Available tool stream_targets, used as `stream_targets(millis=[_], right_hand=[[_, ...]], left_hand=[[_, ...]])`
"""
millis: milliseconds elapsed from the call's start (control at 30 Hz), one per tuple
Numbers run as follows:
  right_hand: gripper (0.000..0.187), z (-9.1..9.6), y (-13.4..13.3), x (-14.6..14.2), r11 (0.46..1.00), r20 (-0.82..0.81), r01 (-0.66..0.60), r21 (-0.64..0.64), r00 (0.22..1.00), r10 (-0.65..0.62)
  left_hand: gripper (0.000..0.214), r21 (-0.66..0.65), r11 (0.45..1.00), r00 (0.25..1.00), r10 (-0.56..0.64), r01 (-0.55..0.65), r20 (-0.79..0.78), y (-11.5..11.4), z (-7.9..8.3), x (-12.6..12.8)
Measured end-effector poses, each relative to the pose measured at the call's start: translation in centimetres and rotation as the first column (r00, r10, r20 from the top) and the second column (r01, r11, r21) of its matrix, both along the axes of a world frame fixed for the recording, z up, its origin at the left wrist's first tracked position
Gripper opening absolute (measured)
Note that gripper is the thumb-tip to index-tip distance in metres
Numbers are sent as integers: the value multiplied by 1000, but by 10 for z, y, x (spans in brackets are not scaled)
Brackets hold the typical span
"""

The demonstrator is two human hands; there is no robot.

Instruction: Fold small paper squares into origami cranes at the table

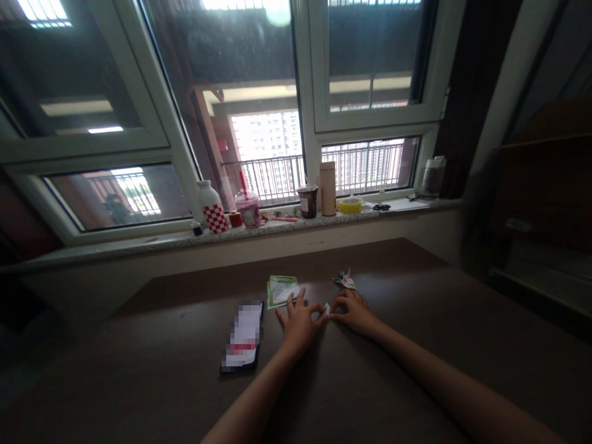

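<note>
Between my two hands is a small pale piece of paper (327,309), pinched from both sides just above the dark tabletop. My left hand (300,317) grips its left side with thumb and a finger, the other fingers spread toward the back. My right hand (354,311) pinches the right side, its fingers curled. Behind my left hand lie green-and-white printed sheets or packets (280,290), stacked and partly under my fingers. A small bundle of folded, colourful paper pieces (345,279) rests just beyond my right hand. Whether the pinched paper is folded is too small to tell.
A phone with a lit screen (243,336) lies left of my left forearm on the brown table (416,370). Along the windowsill stand a checkered bottle (214,209), drink cups (308,201), a beige flask (328,188), yellow tape (350,205) and scissors (382,208).
</note>
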State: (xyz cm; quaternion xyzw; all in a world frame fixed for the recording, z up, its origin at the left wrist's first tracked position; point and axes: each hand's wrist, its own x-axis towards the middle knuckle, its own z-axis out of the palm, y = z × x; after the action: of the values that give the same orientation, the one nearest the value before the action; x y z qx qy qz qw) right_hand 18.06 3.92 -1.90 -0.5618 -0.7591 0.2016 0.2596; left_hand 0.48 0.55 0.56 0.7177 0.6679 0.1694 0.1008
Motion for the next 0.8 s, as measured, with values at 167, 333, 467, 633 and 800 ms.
stream_targets(millis=[167, 333, 467, 633, 800], right_hand=[[25, 0, 5, -2, 1000, -14, 23, -11, 1000, -23], [18, 0, 8, 0, 1000, -12, -6, -30, 1000, 5], [18, -1, 10, 2, 999, -13, -12, -39, 1000, 12], [18, -1, 11, 3, 998, -11, -14, -56, 1000, 14], [20, 1, 11, 3, 997, -13, -12, -71, 1000, 11]], left_hand=[[26, -7, 1000, 1000, -10, 10, 1, 2, 5, 1], [24, -68, 997, 1000, -19, 20, 16, 5, 7, -1], [23, -91, 995, 999, -33, 35, 17, 6, 6, -4], [24, -103, 993, 998, -64, 64, 10, 7, 6, -7], [24, -102, 992, 997, -71, 71, 5, 8, 4, -9]])
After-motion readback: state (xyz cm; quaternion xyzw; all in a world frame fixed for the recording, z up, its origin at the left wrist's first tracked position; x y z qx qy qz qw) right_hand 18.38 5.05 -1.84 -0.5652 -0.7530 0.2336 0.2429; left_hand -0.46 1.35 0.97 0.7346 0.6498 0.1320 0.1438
